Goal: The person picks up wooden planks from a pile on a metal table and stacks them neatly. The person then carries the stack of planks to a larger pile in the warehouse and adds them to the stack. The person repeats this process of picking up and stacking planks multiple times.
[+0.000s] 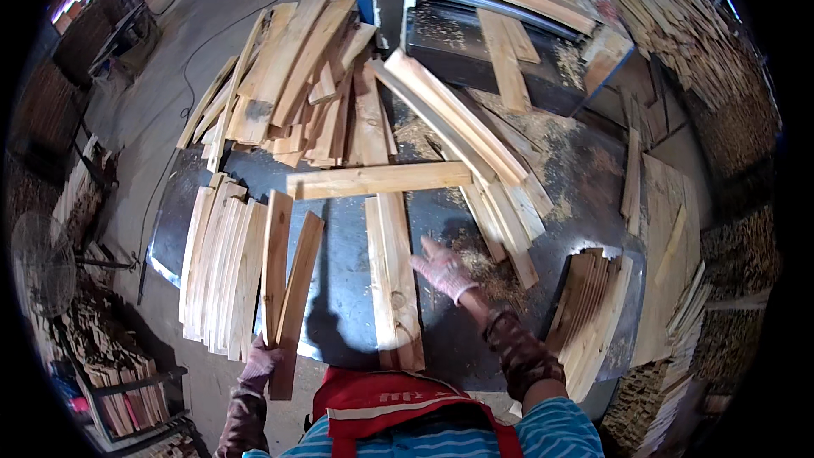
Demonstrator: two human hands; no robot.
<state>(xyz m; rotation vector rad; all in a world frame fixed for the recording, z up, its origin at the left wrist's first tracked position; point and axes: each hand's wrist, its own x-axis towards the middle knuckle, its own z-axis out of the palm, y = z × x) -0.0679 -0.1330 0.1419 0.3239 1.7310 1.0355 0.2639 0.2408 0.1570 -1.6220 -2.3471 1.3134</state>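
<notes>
My left hand (264,356), in a pinkish glove, is closed around the lower part of two wooden boards. The left board (275,259) stands nearly upright in the view, and the other board (297,309) slants away from it, leaving a narrow V between them. Over the table's middle, my gloved right hand (445,271) is held with its fingers apart and nothing in it. Closest to it is a pair of pale boards (393,288) lying lengthwise side by side. Across their far end rests a crosswise board (377,179).
A neat row of boards (222,267) is at the table's left, another stack (589,314) at its right. Long boards (462,123) lie diagonally beyond my right hand. A loose pile (297,76) sits far left. Behind stands a machine (449,42) strewn with sawdust.
</notes>
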